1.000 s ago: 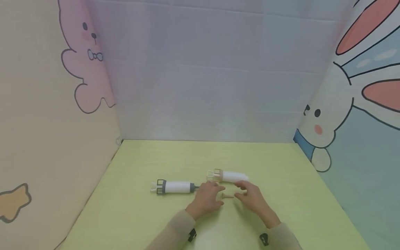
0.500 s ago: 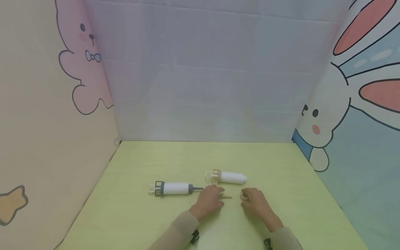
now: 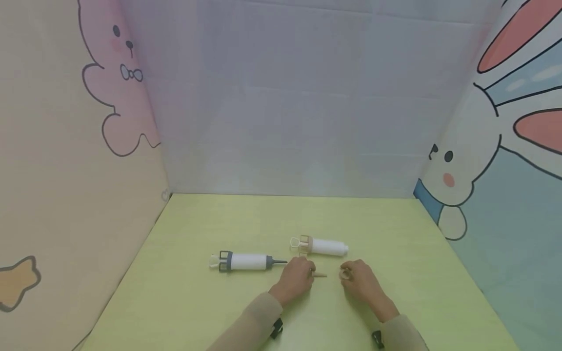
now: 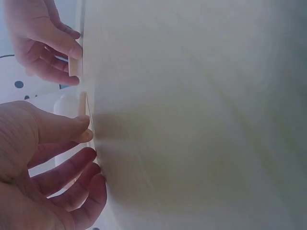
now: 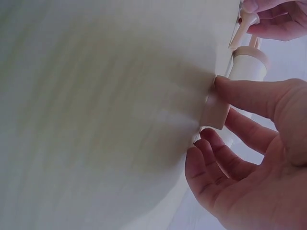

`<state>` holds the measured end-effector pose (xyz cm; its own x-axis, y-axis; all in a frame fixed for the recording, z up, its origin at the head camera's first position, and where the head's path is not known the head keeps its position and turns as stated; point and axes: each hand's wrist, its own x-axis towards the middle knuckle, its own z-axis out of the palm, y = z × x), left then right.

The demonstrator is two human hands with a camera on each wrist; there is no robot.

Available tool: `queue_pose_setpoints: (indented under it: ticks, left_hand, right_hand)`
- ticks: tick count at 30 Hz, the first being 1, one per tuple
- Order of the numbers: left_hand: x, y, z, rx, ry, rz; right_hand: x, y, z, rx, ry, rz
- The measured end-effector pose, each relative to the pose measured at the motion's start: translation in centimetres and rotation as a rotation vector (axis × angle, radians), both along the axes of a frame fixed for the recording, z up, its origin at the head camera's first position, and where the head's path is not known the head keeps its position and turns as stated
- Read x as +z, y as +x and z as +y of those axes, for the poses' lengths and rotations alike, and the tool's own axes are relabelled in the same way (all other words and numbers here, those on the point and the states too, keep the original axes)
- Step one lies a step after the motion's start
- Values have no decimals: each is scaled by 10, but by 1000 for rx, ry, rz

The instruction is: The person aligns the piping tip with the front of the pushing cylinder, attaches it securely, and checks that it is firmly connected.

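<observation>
On the tabletop (image 3: 167, 307), the grey-trimmed syringe (image 3: 248, 262) lies left of the hands, the beige-trimmed syringe (image 3: 329, 247) just beyond. The hands are apart: the right hand (image 3: 364, 283) pinches a beige ring (image 5: 215, 112); the left hand (image 3: 295, 278) pinches a slim nozzle (image 3: 320, 275) by its wide end. Light edge grips, nozzle and ring in line, seem wisest.
</observation>
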<state>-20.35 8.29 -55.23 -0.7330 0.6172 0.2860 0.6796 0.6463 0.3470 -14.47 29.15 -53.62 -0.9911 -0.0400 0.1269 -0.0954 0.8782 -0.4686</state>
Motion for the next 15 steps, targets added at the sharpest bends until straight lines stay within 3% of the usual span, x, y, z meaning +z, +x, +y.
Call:
queue_pose_setpoints:
  ticks: [6, 15]
  left_hand:
    - [-3, -1, -1, -9, 38, -42]
    - [1, -2, -6, -13, 92, -70]
  right_hand:
    - [-2, 0, 1, -22, -27, -39]
    - [-1, -3, 2, -21, -106, -9]
